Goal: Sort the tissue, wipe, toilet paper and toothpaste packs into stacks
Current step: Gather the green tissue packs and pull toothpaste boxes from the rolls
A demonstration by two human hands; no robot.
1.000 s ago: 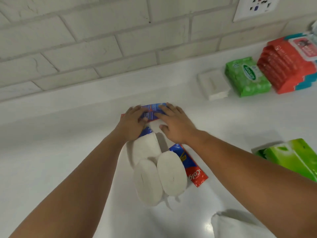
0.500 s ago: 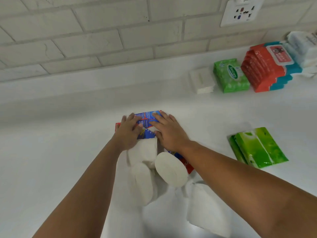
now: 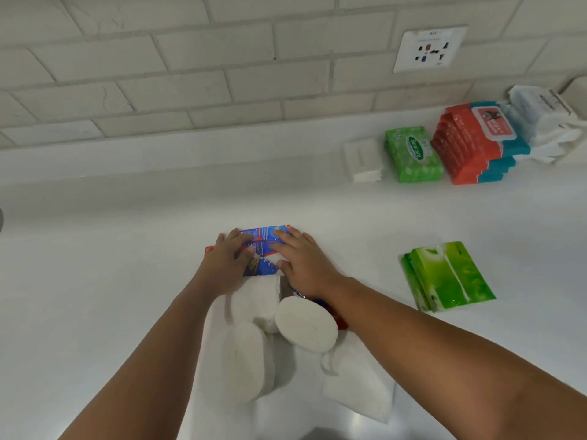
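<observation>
Two hands hardly changed over the last second: left hand (image 3: 227,260) and right hand (image 3: 303,263) stay flat, fingers straight, pressing blue-and-red cardboard toothpaste boxes (image 3: 265,238) onto the white surface (image 3: 95,281), just beyond white toilet paper rolls (image 3: 305,325). Likely squaring that stack.

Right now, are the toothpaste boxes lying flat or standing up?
Lying flat: the toothpaste boxes lie on the counter under the left hand and right hand.

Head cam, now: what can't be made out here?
Head view only.
Toothpaste boxes: left hand and right hand cover them; count unclear.
Red box end: mostly hidden under right forearm and toilet roll.
White packs: cut off by right edge, labels blurred.
</observation>
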